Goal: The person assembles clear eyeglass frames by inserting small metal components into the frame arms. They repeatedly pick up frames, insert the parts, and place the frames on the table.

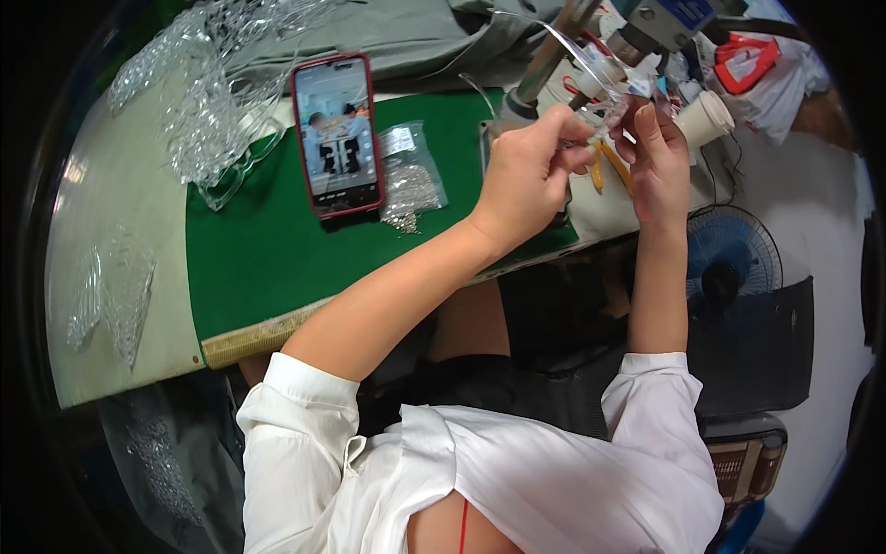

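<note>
Between one and two o'clock we are working at a clear plastic piece (pixel 613 103), which is sitting between our two hands, near the metal machine (pixel 660 23). Our left hand (pixel 526 171), at one o'clock, is curling its fingers in, thumb and forefinger pinching at the plastic's near edge. Our right hand (pixel 660 157), at two o'clock, is holding its fingers bent with the thumb standing up; the forefinger is reaching the plastic, but whether it is truly pinching we cannot tell, small and blurred as those tips are. Delicate stuff, this! We are best off, I'd judge, gripping with the fingertips alone, light and even from both sides, because anything this thin and slick is likely to be creasing or slipping under a hard tug. We are wanting those tips well clear of the machine's metal parts, too. A yellow-handled tool (pixel 597 174) is lying just below our fingers, so wrists should be staying high. And towards half past eleven, a small bag of silvery bits (pixel 413 189) is resting beside the phone (pixel 337 138) on the green mat (pixel 249 268), so that left forearm should be steering wide of it!
</note>
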The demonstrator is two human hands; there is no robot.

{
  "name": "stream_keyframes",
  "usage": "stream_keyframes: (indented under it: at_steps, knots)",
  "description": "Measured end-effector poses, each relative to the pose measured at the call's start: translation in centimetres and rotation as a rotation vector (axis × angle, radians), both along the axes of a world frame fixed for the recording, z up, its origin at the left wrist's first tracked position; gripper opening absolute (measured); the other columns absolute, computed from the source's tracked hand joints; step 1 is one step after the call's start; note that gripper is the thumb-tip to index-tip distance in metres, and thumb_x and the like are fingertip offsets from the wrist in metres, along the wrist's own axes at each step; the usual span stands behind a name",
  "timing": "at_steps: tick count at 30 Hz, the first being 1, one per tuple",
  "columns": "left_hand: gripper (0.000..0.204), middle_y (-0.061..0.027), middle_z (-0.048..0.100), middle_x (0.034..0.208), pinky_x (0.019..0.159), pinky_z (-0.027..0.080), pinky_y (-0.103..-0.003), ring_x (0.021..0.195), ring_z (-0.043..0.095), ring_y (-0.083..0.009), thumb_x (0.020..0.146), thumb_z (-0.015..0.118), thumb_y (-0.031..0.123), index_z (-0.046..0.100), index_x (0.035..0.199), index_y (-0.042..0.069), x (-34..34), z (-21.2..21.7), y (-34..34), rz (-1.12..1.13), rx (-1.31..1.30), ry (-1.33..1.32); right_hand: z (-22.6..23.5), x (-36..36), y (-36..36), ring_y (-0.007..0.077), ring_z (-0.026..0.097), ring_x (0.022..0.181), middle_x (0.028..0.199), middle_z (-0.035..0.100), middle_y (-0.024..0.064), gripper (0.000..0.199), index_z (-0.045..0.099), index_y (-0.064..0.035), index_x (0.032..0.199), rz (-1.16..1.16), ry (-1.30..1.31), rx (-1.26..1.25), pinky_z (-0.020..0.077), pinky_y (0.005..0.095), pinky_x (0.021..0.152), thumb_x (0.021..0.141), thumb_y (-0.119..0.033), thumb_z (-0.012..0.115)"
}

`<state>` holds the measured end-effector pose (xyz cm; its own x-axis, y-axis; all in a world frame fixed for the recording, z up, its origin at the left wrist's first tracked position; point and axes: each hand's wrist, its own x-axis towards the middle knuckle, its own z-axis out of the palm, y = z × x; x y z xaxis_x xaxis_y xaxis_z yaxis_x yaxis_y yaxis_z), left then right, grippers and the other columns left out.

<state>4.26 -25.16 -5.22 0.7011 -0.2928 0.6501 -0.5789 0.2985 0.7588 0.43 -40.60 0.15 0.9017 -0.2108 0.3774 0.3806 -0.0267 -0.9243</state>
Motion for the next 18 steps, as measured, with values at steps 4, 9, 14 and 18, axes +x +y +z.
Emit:
stream_keyframes:
  at_steps: [4, 9, 14, 18]
  knots:
    - [0.009, -0.0098, 0.066, 0.081, 0.066, 0.052, -0.026, 0.075, 0.067, -0.0147, 0.087, 0.054, -0.006, 0.052, 0.096, -0.004, 0.4, 0.1, -1.3, -0.028, -0.027, 0.038, 0.0, -0.6, -0.9, 0.0054, 0.052, 0.073, 0.082, 0.064, 0.0003, 0.030, 0.067, -0.0028, 0.098, -0.179, 0.010, -0.032, 0.0329, 0.0167, 0.057, 0.091, -0.032, 0.062]
    - [0.007, -0.0104, 0.066, 0.081, 0.068, 0.051, -0.025, 0.073, 0.064, -0.0129, 0.089, 0.055, -0.004, 0.052, 0.096, -0.004, 0.5, 0.8, -1.3, -0.086, 0.000, 0.138, 1.0, -0.5, -1.6, 0.0027, 0.047, 0.067, 0.077, 0.060, -0.0028, 0.026, 0.067, -0.0045, 0.092, -0.177, -0.048, -0.053, 0.0290, 0.0173, 0.054, 0.091, -0.029, 0.061]
    - [0.007, -0.0103, 0.066, 0.081, 0.068, 0.050, -0.025, 0.072, 0.064, -0.0132, 0.089, 0.055, -0.003, 0.052, 0.096, -0.004, 0.9, 0.8, -1.9, -0.090, -0.004, 0.103, 3.5, 0.0, -2.2, 0.0030, 0.043, 0.062, 0.077, 0.059, -0.0027, 0.017, 0.065, -0.0047, 0.093, -0.320, -0.279, -0.032, 0.0293, 0.0186, 0.054, 0.089, -0.021, 0.063]
    - [0.007, -0.0103, 0.066, 0.081, 0.068, 0.051, -0.026, 0.072, 0.064, -0.0136, 0.090, 0.054, -0.003, 0.051, 0.096, -0.004, 1.1, 1.2, -2.3, -0.109, -0.010, 0.117, 11.3, 0.3, -4.2, 0.0211, 0.057, 0.099, 0.107, 0.061, 0.0106, 0.035, 0.054, 0.0012, 0.118, -0.192, -0.740, -0.155, 0.0441, 0.0268, 0.073, 0.094, -0.024, 0.054]
